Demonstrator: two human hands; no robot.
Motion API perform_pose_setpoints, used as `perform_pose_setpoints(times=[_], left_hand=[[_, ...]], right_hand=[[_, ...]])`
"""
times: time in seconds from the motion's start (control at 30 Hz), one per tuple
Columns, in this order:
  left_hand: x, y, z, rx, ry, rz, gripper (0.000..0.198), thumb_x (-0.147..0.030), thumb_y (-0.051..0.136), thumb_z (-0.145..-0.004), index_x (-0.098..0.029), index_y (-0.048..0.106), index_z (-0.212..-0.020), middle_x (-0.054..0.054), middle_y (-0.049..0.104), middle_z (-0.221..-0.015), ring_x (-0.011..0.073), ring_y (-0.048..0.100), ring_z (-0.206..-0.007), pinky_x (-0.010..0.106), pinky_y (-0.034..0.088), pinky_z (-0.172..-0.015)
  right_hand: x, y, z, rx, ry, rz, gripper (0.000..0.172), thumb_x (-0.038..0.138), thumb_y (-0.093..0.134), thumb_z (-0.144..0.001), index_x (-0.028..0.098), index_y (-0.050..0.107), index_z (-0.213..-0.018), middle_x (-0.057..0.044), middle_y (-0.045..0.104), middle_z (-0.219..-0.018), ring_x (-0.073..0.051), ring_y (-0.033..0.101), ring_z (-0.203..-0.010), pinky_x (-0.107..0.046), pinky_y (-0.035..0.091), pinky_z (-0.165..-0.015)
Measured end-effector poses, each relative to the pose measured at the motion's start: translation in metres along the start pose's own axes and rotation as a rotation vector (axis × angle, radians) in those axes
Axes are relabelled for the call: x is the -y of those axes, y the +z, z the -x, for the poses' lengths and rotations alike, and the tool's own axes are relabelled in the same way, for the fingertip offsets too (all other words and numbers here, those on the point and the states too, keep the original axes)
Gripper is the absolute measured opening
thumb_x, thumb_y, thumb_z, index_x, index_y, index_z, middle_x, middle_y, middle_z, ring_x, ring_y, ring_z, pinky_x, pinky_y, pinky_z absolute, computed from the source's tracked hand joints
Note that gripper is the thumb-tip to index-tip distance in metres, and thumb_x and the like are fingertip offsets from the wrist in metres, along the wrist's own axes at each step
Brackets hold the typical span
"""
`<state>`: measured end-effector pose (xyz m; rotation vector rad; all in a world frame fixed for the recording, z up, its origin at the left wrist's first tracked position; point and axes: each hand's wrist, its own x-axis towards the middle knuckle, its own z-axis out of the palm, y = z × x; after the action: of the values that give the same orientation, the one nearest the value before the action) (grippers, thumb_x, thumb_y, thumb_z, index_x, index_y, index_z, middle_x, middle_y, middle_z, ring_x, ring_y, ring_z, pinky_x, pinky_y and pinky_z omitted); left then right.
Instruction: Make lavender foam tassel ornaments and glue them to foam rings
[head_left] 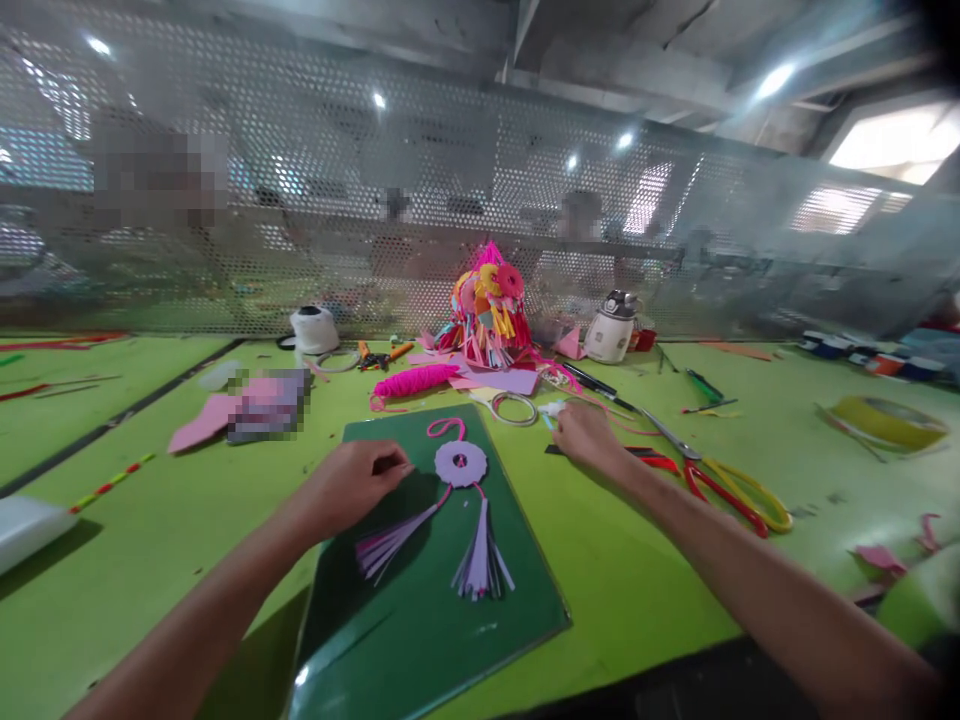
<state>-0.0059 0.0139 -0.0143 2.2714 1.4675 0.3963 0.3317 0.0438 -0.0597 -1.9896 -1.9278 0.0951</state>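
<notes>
On a dark green board (pixel 427 640) lies a lilac paper ornament (pixel 451 468), a scalloped disc with a pink cord loop on top. Two fringed paper tassels (pixel 480 565) hang from it on pink cords. My left hand (pixel 367 482) is just left of the disc, fingertips pinched together; whatever they hold is too small to see. Beyond the board's right edge, my right hand (pixel 589 432) has its fingers closed at a small white and pale-blue object (pixel 553 410), mostly hidden. Scissors (pixel 731 485) with red and yellow handles lie right of that hand.
Behind the board are a bright pink yarn bundle (pixel 416 380), a metal ring (pixel 514 408) and a heap of colourful tasselled ornaments (pixel 491 310). A white bottle (pixel 611 328) and a perforated screen (pixel 337 200) stand farther back. A yellow tape roll (pixel 889 420) lies at right.
</notes>
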Motion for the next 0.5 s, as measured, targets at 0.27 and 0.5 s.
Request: perform_pose_setpoints(times=[0.27,0.5], left_hand=[[0.001,0.0,0.0,-0.07,0.032,0.04,0.032,-0.042,0.048,-0.083,-0.018,0.068,-0.081,0.003,0.069,-0.074,0.0171,0.058,-0.066,0.026,0.037,-0.061],[-0.035,0.016,0.005,0.013,0.036,0.557,0.035,-0.046,0.054,-0.083,-0.015,0.069,-0.08,0.003,0.065,-0.068,0.0138,0.053,-0.063,0.025,0.038,-0.059]], right_hand=[[0.009,-0.029,-0.007,0.17,-0.003,-0.168,0.019,0.022,0.065,-0.076,0.011,0.063,-0.06,-0.006,0.063,-0.062,-0.016,0.06,-0.063,-0.027,0.045,-0.062],[0.057,-0.052,0.04,0.287,-0.17,-0.597,0.029,0.039,0.058,-0.079,0.012,0.068,-0.08,-0.002,0.063,-0.063,-0.012,0.056,-0.057,-0.024,0.045,-0.057]])
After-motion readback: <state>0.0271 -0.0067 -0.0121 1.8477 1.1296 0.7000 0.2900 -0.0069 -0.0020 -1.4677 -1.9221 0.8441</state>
